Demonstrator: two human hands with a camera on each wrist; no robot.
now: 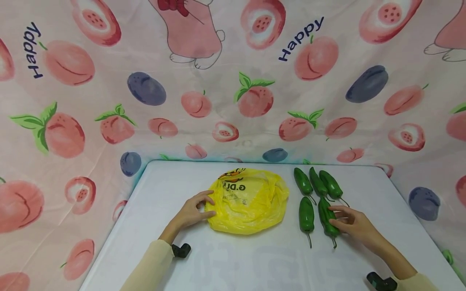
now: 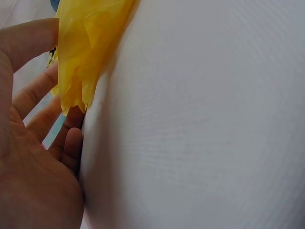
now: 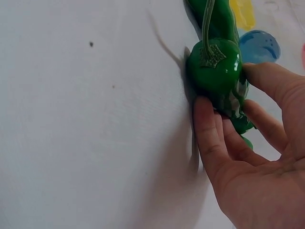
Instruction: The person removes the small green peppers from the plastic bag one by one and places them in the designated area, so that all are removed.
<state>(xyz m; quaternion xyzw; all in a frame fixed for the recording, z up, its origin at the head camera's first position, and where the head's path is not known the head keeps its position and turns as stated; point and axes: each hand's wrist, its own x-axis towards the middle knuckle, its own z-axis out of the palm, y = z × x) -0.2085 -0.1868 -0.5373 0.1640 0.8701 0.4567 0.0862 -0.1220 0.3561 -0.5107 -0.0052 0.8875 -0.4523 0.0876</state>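
Note:
A crumpled yellow plastic bag (image 1: 251, 202) with printing on it lies on the white table. My left hand (image 1: 192, 211) touches its left edge, thumb and fingers apart. The bag's edge (image 2: 88, 52) hides some fingertips in the left wrist view. Right of the bag lie several glossy green peppers with stems. My right hand (image 1: 352, 223) has thumb and fingers around the near right green pepper (image 1: 327, 218), which rests on the table. In the right wrist view, the same green pepper (image 3: 217, 71) shows its stem end, with fingers (image 3: 207, 129) along its side.
Beside the held one lies another green pepper (image 1: 306, 214). Behind them are three more, including the back left green pepper (image 1: 303, 181). The white table (image 1: 240, 262) meets a fruit-patterned cloth (image 1: 214, 81) at its back and sides. Black wrist devices (image 1: 181, 250) sit by both sleeves.

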